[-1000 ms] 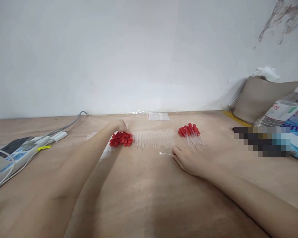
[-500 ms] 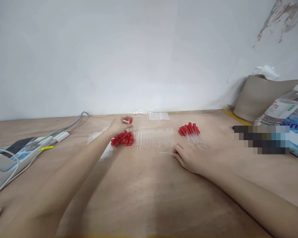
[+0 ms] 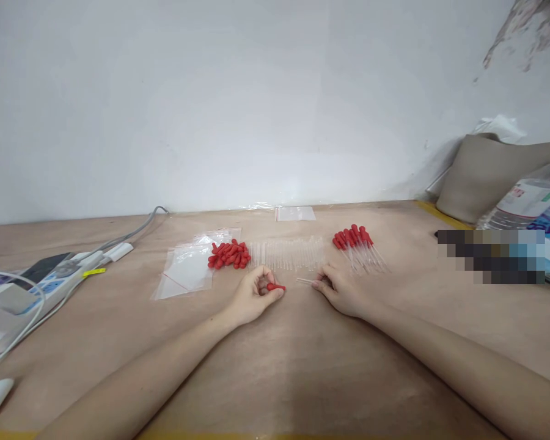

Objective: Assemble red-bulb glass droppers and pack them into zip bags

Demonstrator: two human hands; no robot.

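Note:
Between the thumb and fingers of my left hand (image 3: 255, 296) is a red rubber dropper bulb (image 3: 275, 287), its narrow end pointing right. My right hand (image 3: 341, 289) pinches a thin clear glass dropper tube (image 3: 305, 280), whose free end points left toward the bulb; a small gap separates the two. Behind my hands lies a row of clear glass tubes (image 3: 286, 252). A pile of red bulbs (image 3: 230, 254) rests at the row's left end. To the right, several droppers with red bulbs on their tubes (image 3: 354, 238) lie in a fanned bundle.
Clear zip bags (image 3: 186, 269) lie left of the bulb pile, and another bag (image 3: 296, 214) sits by the wall. A power strip (image 3: 55, 284) with cables occupies the left side. At the right stand a grey-brown container (image 3: 476, 177) and a plastic bottle (image 3: 522, 195).
My left hand has come from behind the bulb pile toward me and to the right, carrying a red bulb close to the tube. My right hand stays nearly in place, still pinching the tube.

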